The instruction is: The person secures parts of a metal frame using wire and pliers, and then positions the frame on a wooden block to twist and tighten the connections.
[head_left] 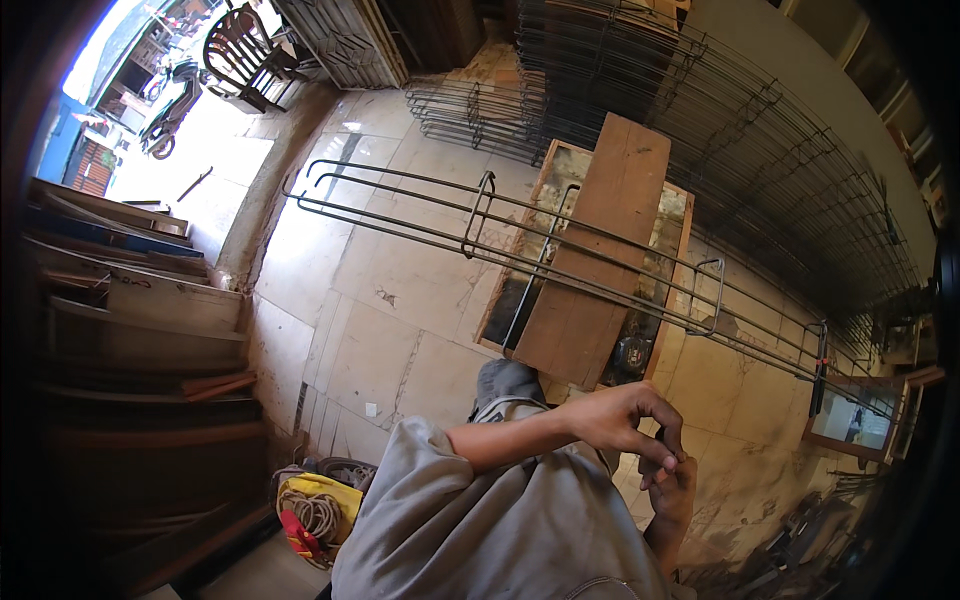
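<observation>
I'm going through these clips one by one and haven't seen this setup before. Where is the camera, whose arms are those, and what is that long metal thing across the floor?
There is no machine here: the single picture comes from a fisheye camera worn on a person's head, looking down, so straight edges bend near the rim. The grey cloth at the bottom is the person's clothing. The left hand and right hand meet in front of the body, fingertips pinched together; whatever they hold is too small to make out. Ahead, a long cage of steel bars with square ties rests across a wooden plank on a wooden frame over the tiled floor. More bar cages are stacked behind, and a coil of rope lies lower left.
</observation>
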The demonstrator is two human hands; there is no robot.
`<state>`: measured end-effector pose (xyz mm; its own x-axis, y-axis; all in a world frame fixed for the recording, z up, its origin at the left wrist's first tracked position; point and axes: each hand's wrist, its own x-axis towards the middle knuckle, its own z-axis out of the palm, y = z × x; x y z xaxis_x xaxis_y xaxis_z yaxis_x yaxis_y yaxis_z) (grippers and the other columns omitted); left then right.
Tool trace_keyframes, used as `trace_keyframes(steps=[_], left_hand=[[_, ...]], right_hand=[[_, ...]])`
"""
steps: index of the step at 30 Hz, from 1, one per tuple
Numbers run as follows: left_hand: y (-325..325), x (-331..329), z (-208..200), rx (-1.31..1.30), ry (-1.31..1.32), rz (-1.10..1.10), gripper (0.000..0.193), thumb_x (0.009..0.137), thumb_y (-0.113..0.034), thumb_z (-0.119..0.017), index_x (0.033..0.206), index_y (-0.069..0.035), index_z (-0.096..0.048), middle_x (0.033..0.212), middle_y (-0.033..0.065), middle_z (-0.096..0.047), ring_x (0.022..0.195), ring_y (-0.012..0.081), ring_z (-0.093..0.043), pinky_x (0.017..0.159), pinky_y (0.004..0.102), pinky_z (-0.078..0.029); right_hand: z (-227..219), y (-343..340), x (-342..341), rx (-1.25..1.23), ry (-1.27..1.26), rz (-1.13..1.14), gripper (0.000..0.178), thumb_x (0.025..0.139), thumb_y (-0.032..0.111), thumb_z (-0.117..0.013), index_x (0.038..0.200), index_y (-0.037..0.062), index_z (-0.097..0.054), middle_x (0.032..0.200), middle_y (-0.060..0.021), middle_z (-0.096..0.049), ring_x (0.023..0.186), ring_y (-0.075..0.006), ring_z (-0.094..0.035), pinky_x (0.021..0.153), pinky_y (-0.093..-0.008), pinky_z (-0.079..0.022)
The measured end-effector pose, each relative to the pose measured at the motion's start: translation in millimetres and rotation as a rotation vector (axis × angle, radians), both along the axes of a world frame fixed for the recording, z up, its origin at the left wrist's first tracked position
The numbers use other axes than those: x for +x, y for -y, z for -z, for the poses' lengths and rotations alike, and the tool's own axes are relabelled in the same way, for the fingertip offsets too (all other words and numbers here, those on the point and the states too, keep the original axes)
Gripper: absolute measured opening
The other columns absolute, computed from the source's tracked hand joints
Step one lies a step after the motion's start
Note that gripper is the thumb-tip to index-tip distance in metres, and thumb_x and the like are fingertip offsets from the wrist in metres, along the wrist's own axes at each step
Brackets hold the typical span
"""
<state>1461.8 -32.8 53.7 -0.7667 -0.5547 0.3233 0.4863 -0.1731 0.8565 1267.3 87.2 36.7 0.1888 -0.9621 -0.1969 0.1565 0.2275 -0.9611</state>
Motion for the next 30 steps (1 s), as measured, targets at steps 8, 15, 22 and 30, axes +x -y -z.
trace_keyframes(steps=[8, 15, 22, 30], left_hand=[[1.3, -14.7, 25.3, 0.161, -0.109, 0.190, 0.016, 0.080, -0.012, -0.079, 0.081, 0.001, -0.071, 0.082, 0.0134, -0.072, 0.082, 0.0255, -0.069, 0.075, 0.0353, -0.053], [4.4, -22.1, 33.1, 0.108, 0.035, 0.188, 0.028, 0.079, -0.018, -0.080, 0.097, 0.000, -0.070, 0.103, 0.0147, -0.070, 0.098, 0.0261, -0.067, 0.088, 0.0377, -0.050], [35.5, -44.0, 5.0, -0.833, 0.749, -0.519, 0.061, 0.078, -0.039, -0.077, 0.130, -0.014, -0.059, 0.111, 0.0142, -0.061, 0.107, 0.0344, -0.057, 0.091, 0.0463, -0.047], [109.6, -83.8, 28.6, -1.009, 1.187, -0.343, 0.048, 0.090, -0.042, -0.064, 0.131, -0.019, -0.057, 0.093, 0.0144, -0.068, 0.081, 0.0360, -0.067, 0.074, 0.0464, -0.052]], right_hand=[[-3.4, -1.2, -1.4, -0.029, -0.014, 0.124, 0.039, 0.087, 0.036, -0.074, 0.075, 0.0006, -0.063, 0.061, -0.0051, -0.061, 0.054, -0.0096, -0.054, 0.051, -0.0239, -0.040], [0.2, -9.6, -34.5, 0.043, -0.142, 0.007, 0.022, 0.091, 0.020, -0.070, 0.081, 0.0004, -0.065, 0.068, -0.0052, -0.063, 0.059, -0.0105, -0.057, 0.053, -0.0265, -0.043], [13.6, -13.8, -70.0, -0.111, 0.102, 0.779, 0.031, 0.098, 0.036, -0.059, 0.094, 0.0066, -0.051, 0.058, 0.0065, -0.027, 0.048, -0.0044, -0.019, 0.047, -0.0241, -0.022], [42.2, 17.3, -64.5, -0.094, -0.270, 0.739, 0.013, 0.100, 0.015, -0.054, 0.091, 0.0054, -0.053, 0.068, 0.0054, -0.046, 0.060, -0.0032, -0.040, 0.054, -0.0201, -0.032]])
